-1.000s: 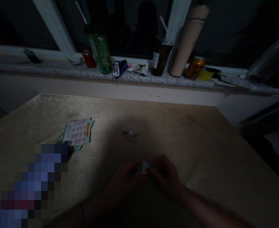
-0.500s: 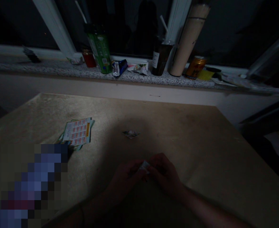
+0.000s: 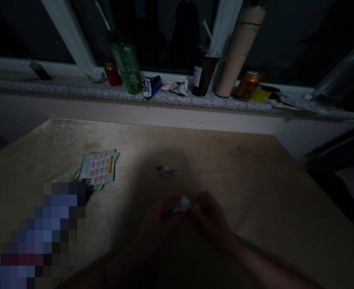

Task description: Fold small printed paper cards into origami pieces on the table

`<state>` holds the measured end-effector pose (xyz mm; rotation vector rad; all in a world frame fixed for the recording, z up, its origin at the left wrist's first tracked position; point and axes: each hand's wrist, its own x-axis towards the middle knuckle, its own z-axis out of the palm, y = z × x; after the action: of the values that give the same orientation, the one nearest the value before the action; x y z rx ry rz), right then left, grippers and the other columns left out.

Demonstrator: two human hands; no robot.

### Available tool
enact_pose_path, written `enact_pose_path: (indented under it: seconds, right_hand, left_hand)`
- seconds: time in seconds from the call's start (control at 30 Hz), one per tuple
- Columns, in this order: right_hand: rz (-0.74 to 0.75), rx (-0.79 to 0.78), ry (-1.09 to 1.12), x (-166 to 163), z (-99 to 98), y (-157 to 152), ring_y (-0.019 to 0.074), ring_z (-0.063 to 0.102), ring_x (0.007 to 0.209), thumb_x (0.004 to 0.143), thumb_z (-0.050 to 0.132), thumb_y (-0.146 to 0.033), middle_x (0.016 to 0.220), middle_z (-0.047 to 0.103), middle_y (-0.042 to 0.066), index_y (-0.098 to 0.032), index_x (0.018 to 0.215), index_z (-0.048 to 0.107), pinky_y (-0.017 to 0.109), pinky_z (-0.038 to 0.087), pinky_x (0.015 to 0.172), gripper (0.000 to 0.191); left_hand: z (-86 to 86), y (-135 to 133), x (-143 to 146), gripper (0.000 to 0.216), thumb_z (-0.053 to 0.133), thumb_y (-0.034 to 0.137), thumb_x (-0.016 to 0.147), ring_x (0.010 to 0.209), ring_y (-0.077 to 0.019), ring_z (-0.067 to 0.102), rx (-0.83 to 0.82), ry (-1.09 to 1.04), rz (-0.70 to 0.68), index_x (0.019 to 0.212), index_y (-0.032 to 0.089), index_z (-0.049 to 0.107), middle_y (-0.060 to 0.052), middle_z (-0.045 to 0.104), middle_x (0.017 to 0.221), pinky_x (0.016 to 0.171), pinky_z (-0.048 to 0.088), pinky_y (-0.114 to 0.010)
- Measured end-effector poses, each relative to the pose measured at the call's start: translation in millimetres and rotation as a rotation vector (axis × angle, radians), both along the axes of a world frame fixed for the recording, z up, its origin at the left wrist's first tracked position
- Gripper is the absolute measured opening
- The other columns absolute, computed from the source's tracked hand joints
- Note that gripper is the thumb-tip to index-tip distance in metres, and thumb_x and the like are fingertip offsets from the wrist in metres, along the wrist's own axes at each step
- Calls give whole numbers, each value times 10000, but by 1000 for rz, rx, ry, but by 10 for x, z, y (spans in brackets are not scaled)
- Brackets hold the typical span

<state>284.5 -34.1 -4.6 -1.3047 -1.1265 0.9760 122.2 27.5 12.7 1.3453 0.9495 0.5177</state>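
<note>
Between my two hands is a small folded piece of paper, pale and printed, its top corner pointing away from me. My left hand pinches its left side, thumb in front and fingers behind. At its right side my right hand is closed on it in the same way. Dim light blurs the fingertips and the paper's lower edge. Farther off on the table lies a second folded paper, a flat pointed shape with a printed pattern.
A stack of printed cards lies at the left of the table; a pixelated patch covers the lower left. On the stone sill stand a green cup, a dark cup, a tall beige flask and a gold can.
Both hands have shifted slightly away from me with the paper. More of its printed face now shows between the fingers. The second folded paper has not moved.
</note>
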Motion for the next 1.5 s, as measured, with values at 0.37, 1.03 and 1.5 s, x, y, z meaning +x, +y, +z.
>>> enact_pose_path:
  seconds: [0.37, 1.03, 1.5]
  right_hand:
    - [-35, -5, -48, -2, -19, -35, 141, 614, 691, 802, 635, -355, 779, 618, 12, -213, 893, 535, 235, 486, 572, 196]
    - [-50, 64, -74, 32, -42, -70, 127, 584, 629, 854, 570, -323, 714, 617, 4, -214, 841, 561, 225, 469, 550, 110]
    - [-140, 14, -56, -39, -43, -64, 111, 577, 560, 811, 621, -317, 641, 560, -28, -212, 781, 491, 192, 447, 472, 170]
  left_hand:
    - [-31, 26, -21, 317, 501, 413, 869, 631, -150, 562, 201, 215, -140, 738, 159, 641, 10, 603, 649, 571, 390, -215]
    - [73, 46, -9, 364, 457, 382, 880, 627, -165, 616, 132, 166, -132, 656, 188, 670, 5, 674, 627, 644, 426, -226]
    - [36, 24, -13, 356, 445, 404, 899, 643, -152, 579, 175, 111, -197, 723, 168, 645, 0, 629, 663, 610, 404, -211]
